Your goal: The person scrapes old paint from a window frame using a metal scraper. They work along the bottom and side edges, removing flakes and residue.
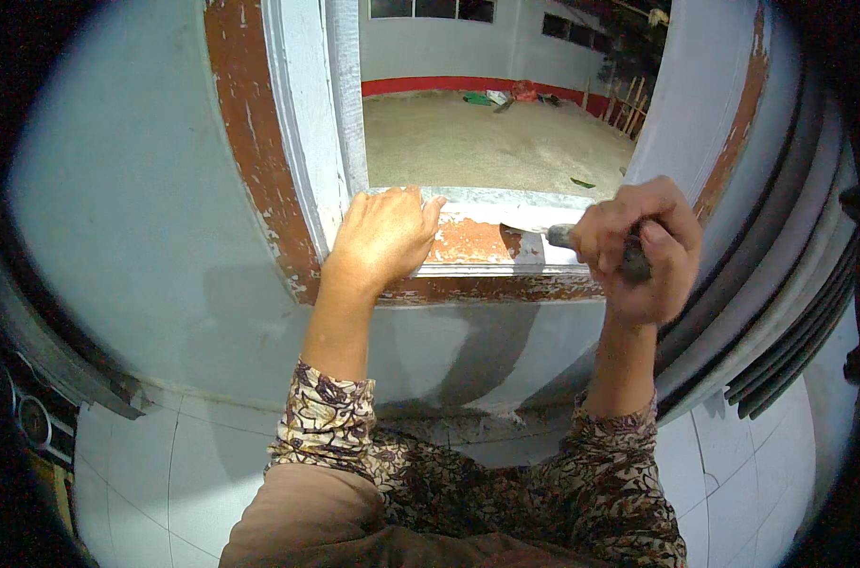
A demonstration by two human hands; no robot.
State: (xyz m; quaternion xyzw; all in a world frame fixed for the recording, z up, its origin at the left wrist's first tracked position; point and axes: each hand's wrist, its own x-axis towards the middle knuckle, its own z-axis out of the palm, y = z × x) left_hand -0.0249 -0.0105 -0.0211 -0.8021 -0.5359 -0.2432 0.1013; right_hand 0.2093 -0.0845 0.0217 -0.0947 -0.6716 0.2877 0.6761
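Head view: The left hand [384, 237] lay palm down on the window sill [477, 241], fingers together and curled over the sill's far edge, gripping nothing else. The right hand [638, 248], at three o'clock from the left, was closed in a fist around the dark handle of a scraper [560, 235]. The scraper's blade pointed toward nine o'clock, its tip lying on the sill between the two hands, on a patch where brown-red undercoat showed through the pale paint. The window frame [302, 142], at eleven o'clock from the left hand, showed the same worn paint. Both forearms wore patterned sleeves [328, 417]. Beyond the opening, at twelve o'clock, lay a bare concrete floor [487, 142]. White floor tiles [165, 473] lay at seven o'clock.
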